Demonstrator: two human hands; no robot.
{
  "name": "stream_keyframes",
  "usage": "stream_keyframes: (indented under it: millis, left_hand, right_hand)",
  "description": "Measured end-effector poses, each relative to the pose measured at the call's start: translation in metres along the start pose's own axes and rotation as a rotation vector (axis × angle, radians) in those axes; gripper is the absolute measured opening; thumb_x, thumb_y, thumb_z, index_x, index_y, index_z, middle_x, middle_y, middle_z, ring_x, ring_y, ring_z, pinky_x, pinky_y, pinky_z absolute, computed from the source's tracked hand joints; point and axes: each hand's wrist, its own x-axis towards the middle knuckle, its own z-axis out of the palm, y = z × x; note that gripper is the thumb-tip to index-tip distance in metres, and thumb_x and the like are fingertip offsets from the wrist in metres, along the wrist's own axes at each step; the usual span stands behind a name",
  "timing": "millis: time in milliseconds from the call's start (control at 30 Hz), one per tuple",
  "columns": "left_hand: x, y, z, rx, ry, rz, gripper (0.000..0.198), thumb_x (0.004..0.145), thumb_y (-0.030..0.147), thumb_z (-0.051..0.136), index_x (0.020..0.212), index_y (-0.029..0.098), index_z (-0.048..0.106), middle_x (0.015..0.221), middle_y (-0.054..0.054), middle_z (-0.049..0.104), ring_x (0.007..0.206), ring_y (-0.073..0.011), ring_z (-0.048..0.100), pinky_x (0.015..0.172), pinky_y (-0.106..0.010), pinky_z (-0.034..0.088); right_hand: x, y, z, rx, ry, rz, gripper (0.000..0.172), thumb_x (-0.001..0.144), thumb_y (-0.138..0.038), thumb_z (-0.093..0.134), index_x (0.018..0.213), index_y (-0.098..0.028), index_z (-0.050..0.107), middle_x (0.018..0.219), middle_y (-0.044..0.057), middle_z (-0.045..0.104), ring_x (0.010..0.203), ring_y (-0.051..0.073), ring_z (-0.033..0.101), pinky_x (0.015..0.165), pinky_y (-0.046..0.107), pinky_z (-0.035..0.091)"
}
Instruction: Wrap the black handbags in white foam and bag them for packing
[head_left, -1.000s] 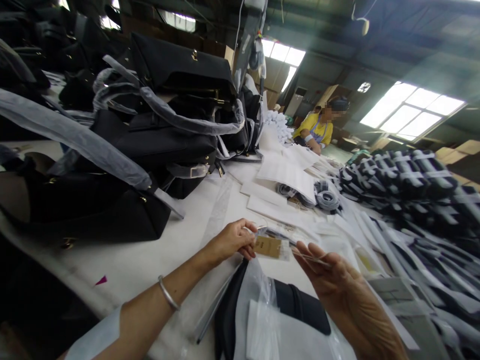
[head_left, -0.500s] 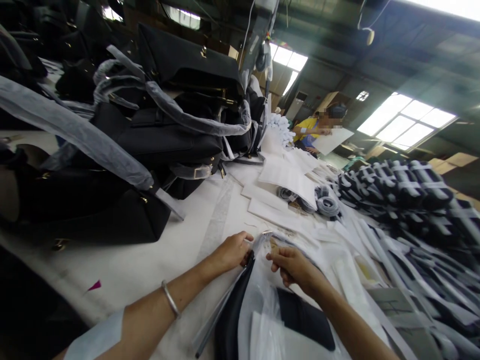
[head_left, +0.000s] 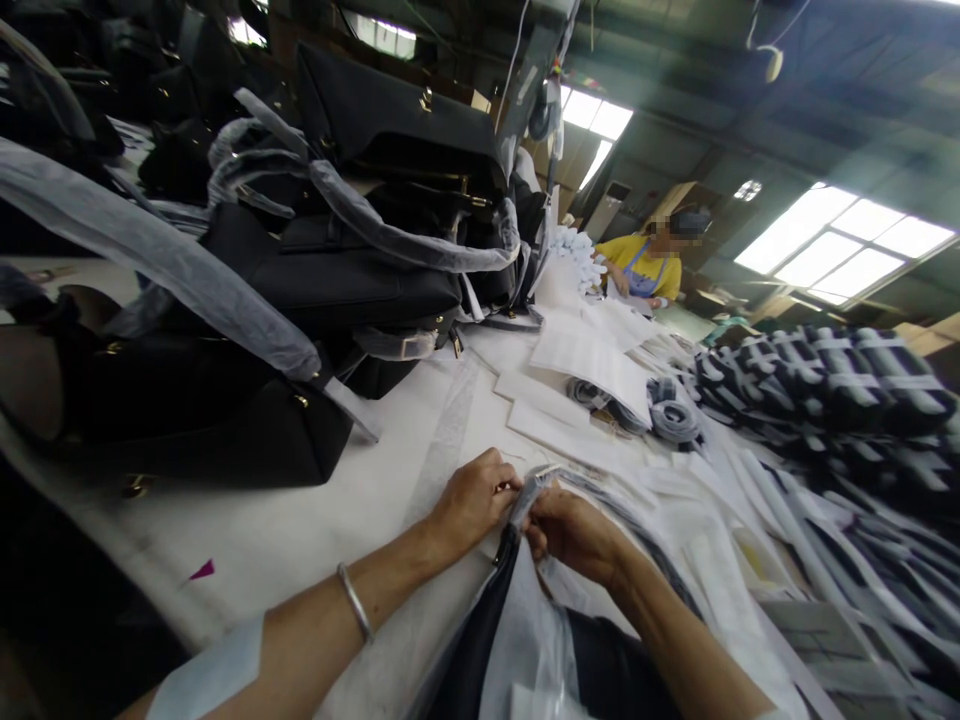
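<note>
A black bag [head_left: 478,640] with clear plastic film [head_left: 529,640] over it stands before me at the bottom of the view. Its handle [head_left: 534,490], wrapped in greyish plastic, arches up between my hands. My left hand [head_left: 474,500], a silver bangle on its wrist, pinches the near end of the handle from the left, fingers closed. From the right, my right hand [head_left: 574,530] has its fingers closed on the handle's inner side. The fingertips partly hide the spot they grip.
Black bags [head_left: 225,420] with plastic-wrapped straps are piled on the left. White sheets [head_left: 592,365] and coiled straps [head_left: 673,418] lie ahead on the table [head_left: 300,530]. Bundled black rolls [head_left: 840,375] are heaped at right. A person in yellow [head_left: 664,275] works farther back.
My right hand has moved in against the wrapped handle, and both hands now meet at it. The far person's white sheet is lowered from view. The view has shifted slightly.
</note>
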Motion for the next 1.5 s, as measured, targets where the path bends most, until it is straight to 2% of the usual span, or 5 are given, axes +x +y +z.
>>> stream_keyframes:
  millis: [300,633,833,1067,1500]
  left_hand:
    - [-0.001,0.011,-0.008,0.055,0.059,-0.109,0.012,0.083,0.014,0.051,0.072,0.021,0.052,0.087,-0.002,0.056,0.088,-0.0192,0.053,0.088,-0.031,0.041]
    - [0.003,0.005,-0.013,-0.396,-0.002,-0.296,0.017,0.077,0.034,0.049,0.074,0.018,0.055,0.069,0.0,0.061,0.068,-0.0149,0.057,0.067,-0.026,0.044]
    - [0.004,0.0,-0.013,-0.456,0.082,-0.303,0.027,0.076,0.046,0.056,0.073,0.019,0.052,0.065,0.002,0.055,0.062,-0.0132,0.052,0.063,-0.026,0.041]
    - [0.005,-0.004,-0.013,-0.45,0.058,-0.272,0.029,0.078,0.048,0.057,0.075,0.019,0.053,0.062,0.004,0.053,0.057,-0.0129,0.051,0.059,-0.026,0.04]
    - [0.002,-0.004,-0.012,-0.345,0.014,-0.257,0.028,0.078,0.045,0.059,0.069,0.018,0.055,0.065,0.002,0.059,0.063,-0.0141,0.052,0.066,-0.027,0.039]
  right_hand:
    - [-0.004,0.008,-0.014,-0.359,0.103,-0.055,0.02,0.063,-0.026,0.075,0.08,-0.017,0.068,0.06,-0.003,0.061,0.049,0.009,0.048,0.047,0.021,0.035]
    - [-0.012,0.022,-0.026,-0.571,0.31,-0.157,0.037,0.057,-0.013,0.066,0.094,-0.019,0.067,0.061,-0.006,0.06,0.05,0.011,0.052,0.046,0.023,0.041]
    - [-0.016,0.019,-0.023,-0.597,0.348,-0.076,0.013,0.062,-0.023,0.069,0.068,-0.019,0.058,0.058,-0.004,0.056,0.05,0.011,0.052,0.044,0.022,0.042]
    - [-0.023,0.028,-0.005,-1.042,0.396,-0.19,0.045,0.067,-0.017,0.07,0.11,-0.023,0.062,0.076,-0.001,0.064,0.063,0.016,0.059,0.059,0.027,0.042]
    - [-0.029,0.011,0.001,-1.32,0.438,-0.152,0.016,0.07,-0.014,0.059,0.059,-0.021,0.05,0.061,0.0,0.058,0.061,0.015,0.052,0.055,0.026,0.028]
